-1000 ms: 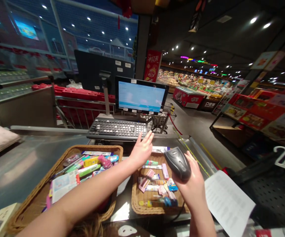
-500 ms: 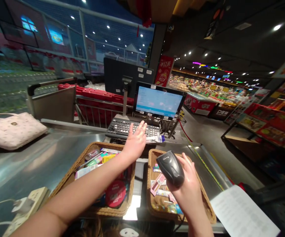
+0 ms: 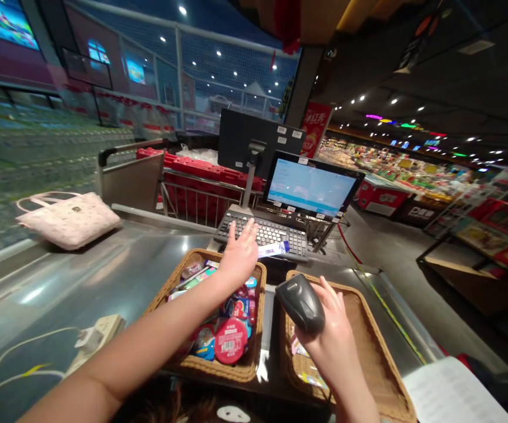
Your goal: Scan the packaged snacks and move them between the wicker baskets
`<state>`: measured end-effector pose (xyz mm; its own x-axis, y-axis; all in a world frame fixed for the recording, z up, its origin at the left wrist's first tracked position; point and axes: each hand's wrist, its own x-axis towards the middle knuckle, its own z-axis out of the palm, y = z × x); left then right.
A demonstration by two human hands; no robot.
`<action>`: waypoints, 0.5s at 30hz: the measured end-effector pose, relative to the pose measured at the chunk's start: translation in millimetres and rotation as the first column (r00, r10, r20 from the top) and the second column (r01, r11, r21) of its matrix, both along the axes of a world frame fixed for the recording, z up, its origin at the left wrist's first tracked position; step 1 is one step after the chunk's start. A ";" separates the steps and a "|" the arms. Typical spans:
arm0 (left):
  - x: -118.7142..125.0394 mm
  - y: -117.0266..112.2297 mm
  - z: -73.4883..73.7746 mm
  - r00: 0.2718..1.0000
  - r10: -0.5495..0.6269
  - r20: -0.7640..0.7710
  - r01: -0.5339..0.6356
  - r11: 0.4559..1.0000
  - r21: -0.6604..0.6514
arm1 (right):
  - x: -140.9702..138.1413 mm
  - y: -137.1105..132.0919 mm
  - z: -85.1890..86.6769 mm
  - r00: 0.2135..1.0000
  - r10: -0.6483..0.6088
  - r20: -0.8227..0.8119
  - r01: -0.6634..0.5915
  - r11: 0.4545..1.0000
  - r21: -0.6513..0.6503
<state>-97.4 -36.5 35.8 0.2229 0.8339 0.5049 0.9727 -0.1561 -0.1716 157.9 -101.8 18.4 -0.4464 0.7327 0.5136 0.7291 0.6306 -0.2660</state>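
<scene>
Left hand (image 3: 239,252) has slid leftward along the keyboard (image 3: 282,231), white packet (image 3: 273,250) moving with it

Since a second ago, the right hand (image 3: 333,320) and its black scanner (image 3: 302,302) have also shifted, from over the far right of the right basket (image 3: 363,329) to over its left rim. That hand is wrapped around the scanner. The left hand holds the white packet at its thumb side, fingers stretched over the keys; whether they touch is unclear. The packet slants across the keyboard's near edge.

Both wicker baskets stand on the metal bench (image 3: 60,282). The left basket (image 3: 259,305) is crowded: a round red-lidded tub (image 3: 231,341) at the near end, a blue pouch (image 3: 205,345) beside it, and slim packs at the far end behind the forearm. The right basket shows pale pink packaging (image 3: 298,342) along its left side, partly covered by the hand.

White print and a barcode mark the tub's lid, too small to read. Blue lettering on the packet is illegible. Beyond the screen (image 3: 310,185), a red banner (image 3: 315,124) bears white Chinese characters. Rows of print on the paper sheet (image 3: 451,390) are too faint to read.
</scene>
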 end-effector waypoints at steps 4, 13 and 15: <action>-12.2 -3.8 -1.8 0.999 0.030 -0.026 -0.030 1.000 -0.009 | -9.0 -1.8 -0.5 1.000 0.002 0.000 -0.002 1.000 0.006; -27.1 -15.8 5.4 0.998 0.069 -0.015 -0.070 0.995 -0.078 | -28.9 -10.3 3.4 0.998 -0.021 -0.056 0.020 1.000 -0.023; -28.9 -18.4 7.2 0.997 0.072 -0.012 -0.073 0.992 -0.098 | -30.6 -11.1 2.9 0.998 -0.021 -0.065 0.018 0.999 -0.035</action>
